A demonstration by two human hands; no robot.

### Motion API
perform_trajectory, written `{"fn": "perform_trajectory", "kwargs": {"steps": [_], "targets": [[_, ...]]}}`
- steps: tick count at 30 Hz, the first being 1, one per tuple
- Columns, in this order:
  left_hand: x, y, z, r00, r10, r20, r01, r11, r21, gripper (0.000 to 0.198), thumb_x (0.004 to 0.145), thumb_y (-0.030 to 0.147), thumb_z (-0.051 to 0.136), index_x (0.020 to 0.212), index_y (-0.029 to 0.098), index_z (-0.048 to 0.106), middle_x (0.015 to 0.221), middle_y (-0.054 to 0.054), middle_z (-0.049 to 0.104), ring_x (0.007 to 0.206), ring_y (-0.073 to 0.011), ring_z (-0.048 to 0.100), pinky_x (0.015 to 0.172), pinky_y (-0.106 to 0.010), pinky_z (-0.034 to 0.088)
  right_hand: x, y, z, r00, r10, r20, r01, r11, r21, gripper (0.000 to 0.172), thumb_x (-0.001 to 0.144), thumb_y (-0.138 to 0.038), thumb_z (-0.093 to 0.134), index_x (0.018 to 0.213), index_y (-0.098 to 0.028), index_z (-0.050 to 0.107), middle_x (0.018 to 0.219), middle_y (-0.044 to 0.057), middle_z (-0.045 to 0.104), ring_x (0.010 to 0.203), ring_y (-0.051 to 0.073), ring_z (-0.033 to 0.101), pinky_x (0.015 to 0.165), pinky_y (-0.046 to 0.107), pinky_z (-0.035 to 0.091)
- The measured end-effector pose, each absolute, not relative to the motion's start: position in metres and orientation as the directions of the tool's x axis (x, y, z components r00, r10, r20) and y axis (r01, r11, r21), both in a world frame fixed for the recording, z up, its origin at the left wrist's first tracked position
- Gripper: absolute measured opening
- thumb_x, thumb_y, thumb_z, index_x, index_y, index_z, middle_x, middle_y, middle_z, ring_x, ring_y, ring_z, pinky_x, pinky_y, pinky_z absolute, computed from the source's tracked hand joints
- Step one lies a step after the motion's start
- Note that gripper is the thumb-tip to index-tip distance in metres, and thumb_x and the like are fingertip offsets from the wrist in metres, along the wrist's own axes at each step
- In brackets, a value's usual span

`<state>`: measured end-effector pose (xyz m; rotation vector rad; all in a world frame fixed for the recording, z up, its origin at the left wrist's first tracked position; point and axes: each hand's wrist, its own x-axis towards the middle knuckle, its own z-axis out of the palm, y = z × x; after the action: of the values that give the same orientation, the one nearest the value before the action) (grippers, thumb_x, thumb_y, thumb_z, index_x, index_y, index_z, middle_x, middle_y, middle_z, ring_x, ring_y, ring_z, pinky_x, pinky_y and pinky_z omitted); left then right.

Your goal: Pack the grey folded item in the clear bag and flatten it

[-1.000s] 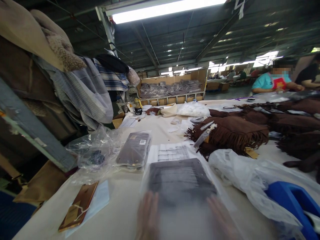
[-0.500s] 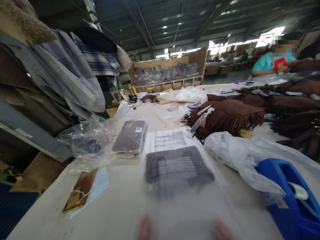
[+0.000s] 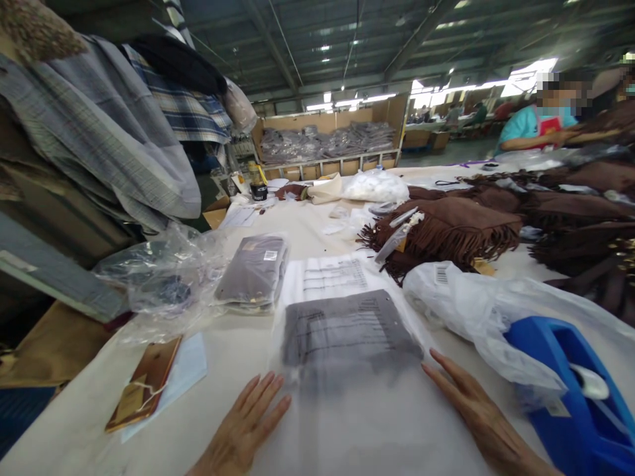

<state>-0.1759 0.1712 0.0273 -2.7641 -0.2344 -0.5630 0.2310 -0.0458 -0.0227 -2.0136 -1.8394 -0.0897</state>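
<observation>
A clear plastic bag holding a folded dark grey garment [image 3: 347, 340] lies flat on the white table [image 3: 233, 350] right in front of me. My left hand [image 3: 245, 426] rests palm down at the bag's near left corner, fingers stretched out and together. My right hand [image 3: 479, 413] lies flat along the bag's right edge, fingers extended. Neither hand grips anything. A printed paper sheet [image 3: 332, 274] shows under the far end of the bag.
Another bagged dark garment [image 3: 254, 271] and crumpled clear plastic [image 3: 159, 284] lie to the left, with a brown hang tag [image 3: 143, 383]. Brown fringed garments [image 3: 446, 231] pile at the right. A blue tape dispenser [image 3: 575, 390] sits near right. Clothes hang at left; a person works far right.
The view has tilted down a little. My hands, blurred on top of the bag a second ago, have slid apart and now lie still at its left and right edges.
</observation>
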Motion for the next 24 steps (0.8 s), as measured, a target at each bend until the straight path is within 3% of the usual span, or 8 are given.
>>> {"fn": "perform_trajectory", "kwargs": {"steps": [4, 7, 10, 12, 15, 18, 21, 24], "targets": [[-0.162, 0.177, 0.033, 0.928, 0.002, 0.373, 0.083, -0.976, -0.202, 0.052, 0.089, 0.004, 0.027, 0.133, 0.027, 0.043, 0.13, 0.001, 0.055, 0.132, -0.0178, 0.036, 0.112, -0.041, 0.027, 0.239, -0.041, -0.017, -0.053, 0.949, 0.309, 0.981, 0.108, -0.164, 0.043, 0.091, -0.031, 0.036, 0.133, -0.04, 0.041, 0.142, 0.0, 0.04, 0.129, 0.028, 0.037, 0.099, 0.048, 0.042], [-0.169, 0.175, 0.028, 0.943, -0.026, 0.333, 0.017, -0.992, -0.124, 0.048, 0.091, 0.006, 0.023, 0.133, 0.021, 0.043, 0.13, 0.0, 0.055, 0.131, -0.0162, 0.037, 0.113, -0.038, 0.024, 0.245, -0.048, -0.014, -0.071, 0.965, 0.254, 0.959, 0.136, -0.25, 0.04, 0.091, -0.035, 0.039, 0.13, -0.043, 0.045, 0.132, -0.001, 0.052, 0.125, 0.026, 0.045, 0.097, 0.049, 0.044], [-0.181, 0.163, 0.017, 0.906, 0.143, 0.398, 0.123, -0.99, 0.074, 0.046, 0.094, 0.013, 0.019, 0.134, 0.021, 0.04, 0.123, -0.004, 0.061, 0.127, -0.0138, 0.043, 0.109, -0.035, 0.033, 0.248, -0.061, -0.021, 0.036, 0.971, 0.234, 0.912, 0.064, -0.405, 0.037, 0.09, -0.041, 0.04, 0.125, -0.04, 0.053, 0.128, 0.0, 0.056, 0.123, 0.026, 0.046, 0.096, 0.046, 0.045], [-0.185, 0.151, 0.013, 0.863, 0.264, 0.43, 0.197, -0.961, 0.193, 0.042, 0.097, 0.022, 0.02, 0.133, 0.026, 0.042, 0.117, -0.003, 0.065, 0.124, -0.0127, 0.046, 0.106, -0.033, 0.037, 0.246, -0.069, -0.024, 0.076, 0.97, 0.231, 0.897, 0.035, -0.441, 0.036, 0.088, -0.044, 0.044, 0.122, -0.039, 0.057, 0.127, 0.001, 0.057, 0.122, 0.026, 0.047, 0.096, 0.044, 0.046], [-0.183, 0.133, 0.014, 0.829, 0.334, 0.448, 0.245, -0.938, 0.246, 0.041, 0.097, 0.028, 0.023, 0.133, 0.027, 0.042, 0.118, -0.006, 0.064, 0.126, -0.0156, 0.044, 0.104, -0.034, 0.04, 0.238, -0.073, -0.015, 0.006, 0.972, 0.235, 0.919, 0.088, -0.385, 0.037, 0.089, -0.04, 0.041, 0.124, -0.04, 0.054, 0.123, -0.001, 0.06, 0.116, 0.026, 0.053, 0.092, 0.041, 0.049], [-0.177, 0.129, 0.014, 0.837, 0.296, 0.461, 0.189, -0.946, 0.264, 0.041, 0.096, 0.022, 0.025, 0.133, 0.027, 0.042, 0.12, -0.006, 0.062, 0.127, -0.0171, 0.044, 0.105, -0.037, 0.039, 0.23, -0.067, 0.007, -0.139, 0.966, 0.216, 0.908, 0.211, -0.362, 0.04, 0.089, -0.032, 0.041, 0.126, -0.042, 0.051, 0.119, -0.003, 0.062, 0.109, 0.022, 0.059, 0.091, 0.035, 0.05], [-0.178, 0.138, 0.013, 0.862, 0.317, 0.395, 0.147, -0.903, 0.403, 0.037, 0.096, 0.026, 0.029, 0.124, 0.029, 0.053, 0.111, -0.004, 0.068, 0.117, -0.0158, 0.053, 0.105, -0.035, 0.04, 0.226, -0.061, 0.025, -0.102, 0.972, 0.21, 0.823, 0.201, -0.531, 0.036, 0.084, -0.031, 0.049, 0.118, -0.038, 0.06, 0.111, -0.001, 0.067, 0.102, 0.02, 0.063, 0.088, 0.029, 0.051], [-0.186, 0.143, 0.02, 0.85, 0.476, 0.227, 0.235, -0.727, 0.645, 0.038, 0.094, 0.041, 0.033, 0.114, 0.028, 0.063, 0.108, -0.006, 0.068, 0.106, -0.0197, 0.061, 0.096, -0.034, 0.048, 0.225, -0.062, 0.031, 0.051, 0.998, 0.021, 0.705, -0.021, -0.709, 0.026, 0.082, -0.034, 0.051, 0.101, -0.033, 0.069, 0.1, 0.001, 0.07, 0.091, 0.02, 0.066, 0.08, 0.027, 0.054]]}}
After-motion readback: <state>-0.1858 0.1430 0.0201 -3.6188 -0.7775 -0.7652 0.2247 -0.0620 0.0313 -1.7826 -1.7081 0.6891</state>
